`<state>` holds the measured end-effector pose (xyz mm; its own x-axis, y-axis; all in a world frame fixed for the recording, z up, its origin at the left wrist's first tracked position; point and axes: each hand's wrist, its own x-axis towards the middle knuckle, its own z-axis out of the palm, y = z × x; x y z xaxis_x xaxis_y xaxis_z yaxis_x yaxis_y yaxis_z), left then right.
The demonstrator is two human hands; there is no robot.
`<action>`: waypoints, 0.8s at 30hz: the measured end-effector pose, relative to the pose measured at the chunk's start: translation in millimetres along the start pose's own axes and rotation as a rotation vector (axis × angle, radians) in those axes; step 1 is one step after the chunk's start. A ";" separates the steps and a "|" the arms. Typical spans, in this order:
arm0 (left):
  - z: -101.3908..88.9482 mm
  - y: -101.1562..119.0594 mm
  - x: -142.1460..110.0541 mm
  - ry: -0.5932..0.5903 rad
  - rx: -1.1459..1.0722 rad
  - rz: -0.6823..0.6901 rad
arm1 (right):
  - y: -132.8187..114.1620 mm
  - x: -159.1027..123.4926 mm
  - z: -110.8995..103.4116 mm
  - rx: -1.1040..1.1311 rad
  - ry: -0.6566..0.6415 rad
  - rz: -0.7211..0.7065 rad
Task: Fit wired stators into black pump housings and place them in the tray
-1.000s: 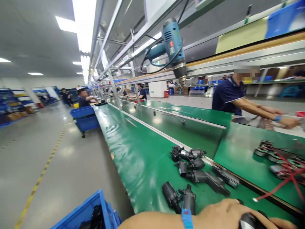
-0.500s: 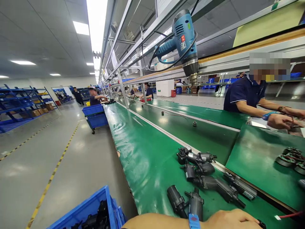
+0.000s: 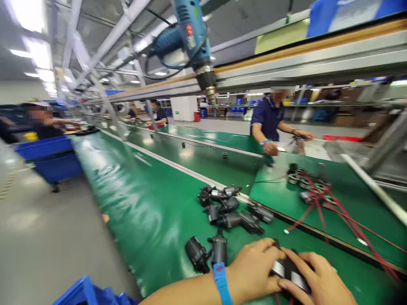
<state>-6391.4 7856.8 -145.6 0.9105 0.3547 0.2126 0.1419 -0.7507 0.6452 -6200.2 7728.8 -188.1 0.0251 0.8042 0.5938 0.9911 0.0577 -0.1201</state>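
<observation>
My left hand (image 3: 254,269), with a blue strap on its wrist, is closed on a black pump (image 3: 288,271) near the bench's front edge. From the other side my right hand (image 3: 330,281) grips the same dark body. Two white labels show on it between my fingers; I cannot tell whether this is one pump or two side by side. Red wire ends poke out below it. Left of my hands, a ribbed black pump (image 3: 195,254) lies on the green mat (image 3: 152,220), beside another upright-pointing pump (image 3: 219,248). Several more pumps (image 3: 241,222) form a pile behind them.
Round parts with red wires (image 3: 310,186) lie on a raised green board (image 3: 273,178). A blue heat gun (image 3: 190,34) hangs from the rail overhead. A blue crate (image 3: 85,292) stands at lower left. Across the bench a co-worker (image 3: 267,118) works; another person sits far left.
The view has swung right. My left hand shows more fully now, and my right hand has come into view, with both on the black pump. The co-worker's arms have moved apart.
</observation>
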 end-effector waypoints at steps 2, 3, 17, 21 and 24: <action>-4.5 3.4 0.4 0.001 -0.017 -0.040 | -10.0 3.9 -8.7 -0.019 -0.031 0.035; -7.1 4.5 0.3 -0.007 -0.028 -0.051 | -15.3 7.1 -12.4 -0.021 -0.045 0.057; -14.6 -2.6 -14.6 -0.151 -0.003 -0.017 | -38.1 28.1 -28.9 0.104 -0.235 0.236; -6.3 -5.9 -16.4 -0.039 -0.085 -0.068 | -42.2 26.6 -35.7 0.078 -0.204 0.285; 4.2 8.4 -19.2 0.102 -0.366 -0.166 | -49.0 19.6 -54.4 0.025 -0.076 0.308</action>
<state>-6406.1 7841.4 -147.3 0.8409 0.5218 0.1437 0.1191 -0.4374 0.8914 -6241.1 7709.6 -127.3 0.3131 0.8278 0.4656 0.9347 -0.1818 -0.3053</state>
